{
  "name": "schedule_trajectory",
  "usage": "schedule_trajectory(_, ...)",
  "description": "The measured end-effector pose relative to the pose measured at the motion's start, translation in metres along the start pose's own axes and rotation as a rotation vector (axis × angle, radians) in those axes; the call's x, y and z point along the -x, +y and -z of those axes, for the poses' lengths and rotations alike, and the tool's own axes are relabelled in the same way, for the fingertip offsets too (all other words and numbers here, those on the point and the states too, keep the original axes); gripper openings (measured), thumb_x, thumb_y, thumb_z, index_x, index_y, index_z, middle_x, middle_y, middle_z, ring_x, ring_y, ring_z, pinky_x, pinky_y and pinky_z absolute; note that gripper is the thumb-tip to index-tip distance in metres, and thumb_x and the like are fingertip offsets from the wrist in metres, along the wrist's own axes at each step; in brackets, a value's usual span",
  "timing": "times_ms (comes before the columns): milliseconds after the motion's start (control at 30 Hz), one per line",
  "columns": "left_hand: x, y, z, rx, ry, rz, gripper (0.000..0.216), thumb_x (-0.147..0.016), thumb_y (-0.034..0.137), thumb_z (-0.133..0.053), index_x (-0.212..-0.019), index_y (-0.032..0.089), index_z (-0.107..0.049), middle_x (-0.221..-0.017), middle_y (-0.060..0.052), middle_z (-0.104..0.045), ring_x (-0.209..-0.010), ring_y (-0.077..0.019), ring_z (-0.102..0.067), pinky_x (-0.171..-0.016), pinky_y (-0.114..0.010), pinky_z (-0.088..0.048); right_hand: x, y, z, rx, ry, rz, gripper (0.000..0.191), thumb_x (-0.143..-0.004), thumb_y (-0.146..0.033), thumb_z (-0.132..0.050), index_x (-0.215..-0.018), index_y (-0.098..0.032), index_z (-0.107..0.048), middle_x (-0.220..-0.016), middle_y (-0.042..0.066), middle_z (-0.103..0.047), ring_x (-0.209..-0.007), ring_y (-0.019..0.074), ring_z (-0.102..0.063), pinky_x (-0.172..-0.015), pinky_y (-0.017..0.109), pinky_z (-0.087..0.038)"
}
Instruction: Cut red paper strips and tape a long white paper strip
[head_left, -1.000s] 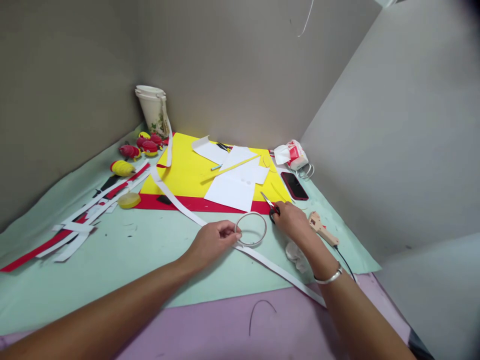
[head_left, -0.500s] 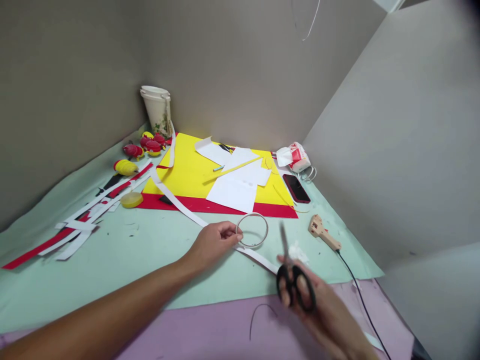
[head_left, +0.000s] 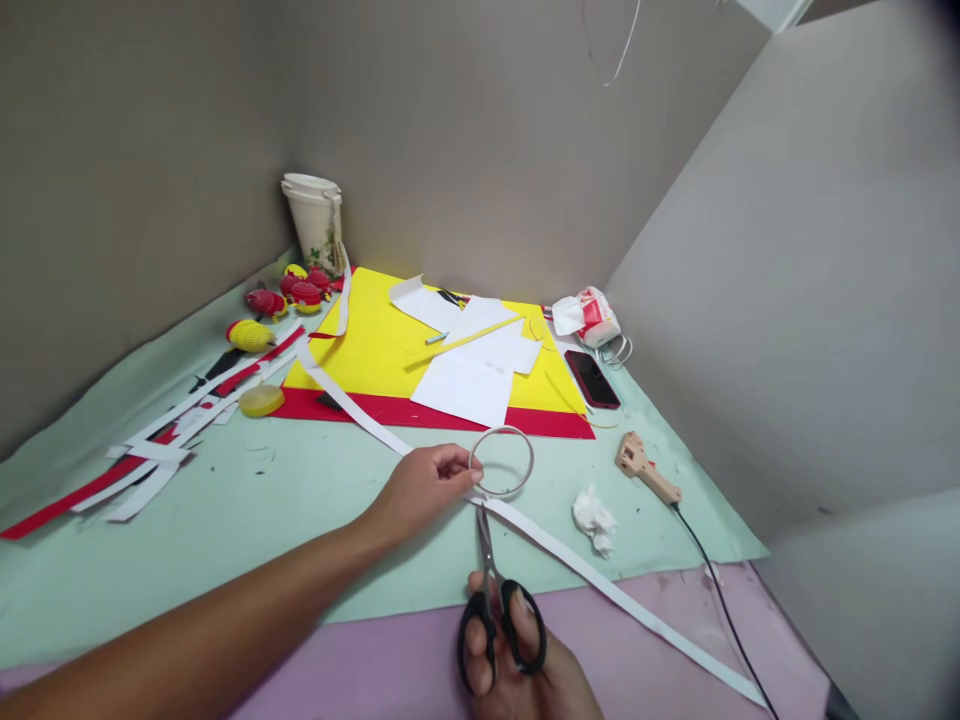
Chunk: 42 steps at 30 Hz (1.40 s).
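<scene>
My left hand pinches a thin white ring at its left side, above the pale green sheet. A long white strip runs from the upper left, passes under that hand and the ring, and trails to the lower right. My right hand has its fingers through the black handles of a pair of scissors. The scissors point upward, with their tips at the strip just below the ring. Whether the blades touch the strip I cannot tell.
A beige glue gun with a black cord and a crumpled white tissue lie to the right. Behind are yellow card, white paper and a phone. Cut strips, yellow tape and a white bucket are left.
My right hand has brought the scissors left, from beside the tissue to the strip below the ring. The tissue and the strip's right part now show. My left hand stays nearly still.
</scene>
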<state>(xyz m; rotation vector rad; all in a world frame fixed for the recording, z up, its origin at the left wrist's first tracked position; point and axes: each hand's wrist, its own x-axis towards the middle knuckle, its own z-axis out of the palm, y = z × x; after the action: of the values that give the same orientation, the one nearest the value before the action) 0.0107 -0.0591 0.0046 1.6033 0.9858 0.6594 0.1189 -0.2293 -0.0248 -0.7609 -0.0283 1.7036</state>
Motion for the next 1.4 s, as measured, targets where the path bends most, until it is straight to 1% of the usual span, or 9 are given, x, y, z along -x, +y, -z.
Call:
schedule_trajectory(133,0.000,-0.001,0.000,0.007,-0.012,-0.007,0.026,-0.078,0.043,-0.059,-0.085,0.019,-0.068,-0.077,-0.002,-0.070,-0.074,-0.0205,-0.063,-0.070,-0.030,-0.045,-0.004,0.002,0.001,-0.081,0.053,-0.017,0.033,-0.068,-0.041,-0.083,-0.093,-0.020,-0.076,-0.071,0.003,-0.068,-0.057,0.0114,-0.055,-0.054,0.022,-0.043)
schedule_trajectory(267,0.000,0.000,0.000,0.004,-0.007,-0.002,0.027,-0.078,0.043,-0.058,-0.085,0.019,-0.068,-0.078,-0.002,-0.071,-0.075,-0.0209,-0.063,-0.069,-0.030,-0.045,-0.004,0.006,0.006,-0.030,0.039,0.014,0.028,-0.066,-0.044,-0.083,-0.084,-0.024,-0.075,-0.073,0.002,-0.067,-0.058,0.0137,-0.052,-0.056,0.026,-0.044)
schedule_trajectory(433,0.001,0.002,0.000,0.013,-0.003,0.011,0.027,-0.077,0.043,-0.059,-0.085,0.019,-0.068,-0.079,-0.003,-0.071,-0.076,-0.0211,-0.064,-0.070,-0.030,-0.045,-0.005,0.012,0.010,0.056,0.003,0.047,0.030,-0.072,-0.054,-0.074,-0.082,-0.025,-0.074,-0.073,0.003,-0.064,-0.057,0.0148,-0.049,-0.055,0.029,-0.040)
schedule_trajectory(633,0.000,-0.001,0.000,0.027,-0.021,0.004,0.027,-0.078,0.043,-0.059,-0.085,0.019,-0.068,-0.078,-0.002,-0.071,-0.075,-0.0207,-0.064,-0.070,-0.030,-0.045,-0.011,0.006,0.008,-0.009,-0.009,0.055,0.030,-0.070,-0.053,-0.078,-0.086,-0.027,-0.073,-0.074,0.001,-0.064,-0.056,0.0129,-0.047,-0.046,0.024,-0.033)
schedule_trajectory(767,0.000,0.000,0.001,0.029,-0.021,0.011,0.025,-0.077,0.041,-0.060,-0.085,0.019,-0.068,-0.079,-0.002,-0.071,-0.076,-0.0207,-0.065,-0.070,-0.030,-0.045,-0.013,0.003,0.005,-0.051,-0.028,0.032,0.028,-0.072,-0.046,-0.079,-0.091,-0.026,-0.073,-0.075,0.002,-0.065,-0.059,0.0110,-0.049,-0.044,0.020,-0.031)
schedule_trajectory(867,0.000,0.000,0.001,0.029,-0.026,0.002,0.025,-0.078,0.041,-0.060,-0.084,0.019,-0.068,-0.078,-0.002,-0.071,-0.076,-0.0207,-0.065,-0.070,-0.030,-0.045,-0.014,0.003,0.002,-0.103,-0.035,0.033,0.022,-0.071,-0.033,-0.082,-0.090,-0.025,-0.074,-0.075,0.001,-0.065,-0.059,0.0094,-0.048,-0.044,0.017,-0.030)
schedule_trajectory(967,0.000,0.000,0.001,0.028,-0.030,0.002,0.024,-0.078,0.041,-0.060,-0.084,0.019,-0.067,-0.078,-0.002,-0.071,-0.075,-0.0206,-0.064,-0.070,-0.030,-0.044,-0.014,0.003,0.000,-0.134,-0.033,0.035,0.024,-0.068,-0.023,-0.082,-0.091,-0.025,-0.073,-0.075,0.001,-0.065,-0.058,0.0090,-0.049,-0.043,0.017,-0.030)
schedule_trajectory(1267,-0.001,-0.001,0.000,0.017,-0.012,0.011,0.023,-0.077,0.040,-0.060,-0.082,0.019,-0.068,-0.075,-0.001,-0.070,-0.072,-0.0197,-0.062,-0.068,-0.028,-0.043,-0.013,0.000,-0.006,-0.178,-0.026,0.057,0.032,-0.066,-0.011,-0.082,-0.094,-0.022,-0.071,-0.068,-0.002,-0.059,-0.052,0.0063,-0.043,-0.039,0.013,-0.029)
schedule_trajectory(1400,-0.002,-0.003,0.001,0.017,-0.009,-0.002,0.022,-0.078,0.040,-0.060,-0.081,0.020,-0.068,-0.074,0.000,-0.068,-0.071,-0.0188,-0.060,-0.066,-0.028,-0.042,-0.010,-0.002,-0.006,-0.148,-0.017,0.050,0.035,-0.066,-0.014,-0.084,-0.097,-0.022,-0.071,-0.068,-0.003,-0.057,-0.053,0.0061,-0.041,-0.039,0.013,-0.030)
